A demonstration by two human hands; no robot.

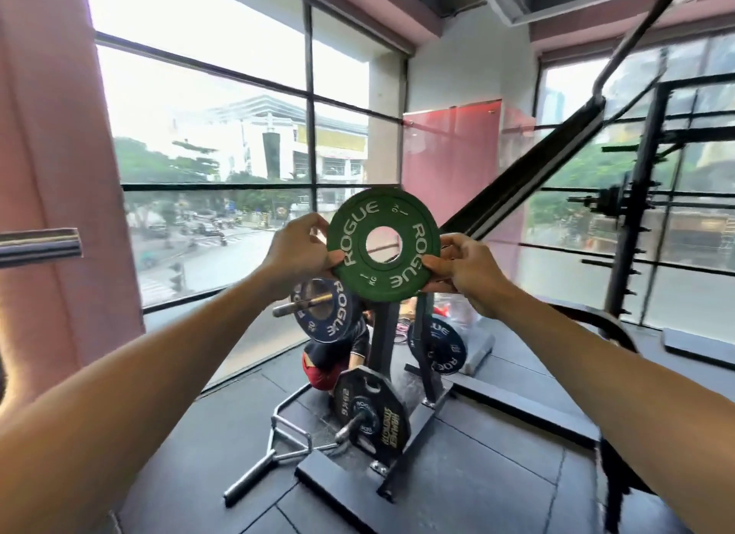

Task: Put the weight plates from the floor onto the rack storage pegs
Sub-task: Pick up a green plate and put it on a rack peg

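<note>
Left hand (pixel 297 251) raised on an outstretched arm, thumb and fingers pinching the left rim of the green plate (pixel 397 273). Held upright in mid-air above the storage rack (pixel 387 334), face toward the camera, centre hole open. Down below, a blue plate (pixel 322 314) on the rack's left peg, a black plate (pixel 372 418) on a lower peg. Right hand (pixel 463 269) likewise outstretched, fingers curled round the plate's right rim.
</note>
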